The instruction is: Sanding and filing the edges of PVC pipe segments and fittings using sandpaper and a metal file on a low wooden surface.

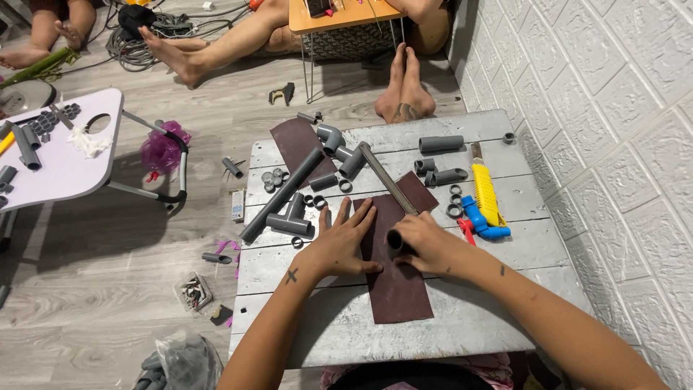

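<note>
Clutter of short grey plastic pipe offcuts (32, 137) lies on a small pale lilac folding table (68, 170) at the far left, well apart from either hand. Nearer in, a long dark grey plastic pipe (281, 195) runs slantwise over the whitewashed wooden plank table (462, 325), and a grey plastic T-shaped fitting (291, 220) sits just beyond the left fingertips.

The left hand (341, 245) lies flat, palm down, with its fingers (354, 217) spread and pressing on the left edge of a dark brown rectangular sheet of sandpaper (397, 289). The sheet lies flat on the planks, directly under both hands and running back toward the person.

The right hand (426, 242) is closed around a short grey plastic pipe piece (395, 240), fingers curled and pinching it, with its open round end against the sandpaper, just beside the left thumb. A long grey metal file (388, 179) reaches away from the right fingers toward the far side of the table.

Right of those fingers lie small grey plastic rings (455, 201), a blue plastic elbow fitting (480, 222) and a yellow-handled utility knife (484, 189), near but not touching the hand.
</note>
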